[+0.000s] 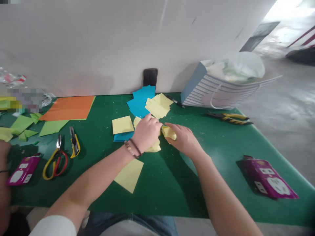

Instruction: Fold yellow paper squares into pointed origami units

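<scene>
Over the middle of the green table, my left hand [147, 131] is closed, its fingertips pressed together above yellow paper pieces [154, 147]; anything inside it is hidden. Close to its right, my right hand [184, 137] pinches a small folded yellow paper [169, 132] between thumb and fingers. Beyond the hands lie fanned yellow sheets [159, 105] partly over fanned blue sheets [141, 101]. A yellow square [122, 125] rests on blue paper [123, 136] left of my left hand. Another yellow sheet [130, 175] lies nearer me, partly under my left forearm.
Left are scissors [56, 162], a yellow cutter [74, 142], orange paper [69, 108], green scraps [22, 124], a purple packet [24, 170] and another person's arm [4, 183]. Right are pliers [228, 118], a striped bag [211, 90] and another purple packet [269, 178].
</scene>
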Tool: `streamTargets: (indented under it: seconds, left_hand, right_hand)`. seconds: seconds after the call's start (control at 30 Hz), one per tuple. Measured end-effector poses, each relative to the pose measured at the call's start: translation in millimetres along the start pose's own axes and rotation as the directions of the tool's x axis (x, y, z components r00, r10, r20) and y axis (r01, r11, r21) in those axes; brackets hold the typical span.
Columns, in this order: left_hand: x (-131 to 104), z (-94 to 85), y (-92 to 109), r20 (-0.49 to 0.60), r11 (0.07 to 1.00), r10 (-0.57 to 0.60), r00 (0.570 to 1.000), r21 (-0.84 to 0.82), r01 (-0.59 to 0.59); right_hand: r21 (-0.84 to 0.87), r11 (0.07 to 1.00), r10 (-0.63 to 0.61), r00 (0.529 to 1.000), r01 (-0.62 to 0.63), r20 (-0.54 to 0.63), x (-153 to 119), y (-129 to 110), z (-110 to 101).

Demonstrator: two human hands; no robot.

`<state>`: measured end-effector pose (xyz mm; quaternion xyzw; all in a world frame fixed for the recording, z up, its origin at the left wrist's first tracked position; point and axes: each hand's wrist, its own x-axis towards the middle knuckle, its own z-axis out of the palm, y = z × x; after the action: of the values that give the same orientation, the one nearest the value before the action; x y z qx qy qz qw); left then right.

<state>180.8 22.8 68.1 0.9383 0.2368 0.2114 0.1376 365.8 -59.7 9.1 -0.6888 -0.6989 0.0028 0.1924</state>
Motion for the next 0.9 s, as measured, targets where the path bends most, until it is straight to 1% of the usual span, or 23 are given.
streamTargets:
  seconds: [0.03, 0.1, 0.2, 0.33, 0.47, 0.63, 0.77, 0.9]
  left_hand:
    - [10, 8.8, 0, 0.024, 0.999, 0.005, 1.0, 0.047, -0.006]
    - [21, 22.5, 0, 0.052, 0.996, -0.004, 0.999, 0.092, -0.001]
    - [24, 32.1, -1, 0.048, 0.997, 0.01, 0.999, 0.07, -0.013]
    - [23, 33.5, 0, 0.043, 0.997, 0.057, 0.997, 0.046, -0.059]
    - [25, 34.0, 1, 0.055, 0.988, 0.103, 0.993, 0.106, -0.108]
    - [24, 36.4, 3, 0.038, 0.972, 0.153, 0.987, 0.174, -0.157]
    - [22, 40.7, 9, 0.039, 0.948, 0.182, 0.982, 0.26, -0.186]
    - [22, 47.3, 15, 0.054, 0.907, 0.205, 0.977, 0.364, -0.211]
  right_hand:
    - [0.016, 1.0, -0.006, 1.0, 0.006, -0.016, -1, 1, 0]
    - [0.052, 0.998, -0.017, 0.999, 0.019, -0.036, -4, 2, -2]
    - [0.099, 0.995, -0.018, 0.999, 0.023, -0.047, -7, 3, -7]
    - [0.179, 0.983, -0.018, 0.998, 0.029, -0.061, -8, 3, -14]
    - [0.266, 0.964, 0.001, 0.997, 0.02, -0.08, -9, 0, -20]
    - [0.332, 0.943, 0.02, 0.998, 0.001, -0.06, -11, -2, -27]
    - [0.318, 0.948, 0.033, 0.996, -0.004, -0.087, -11, 2, -27]
    - [0.231, 0.971, -0.035, 0.988, 0.069, -0.149, -10, 10, -22]
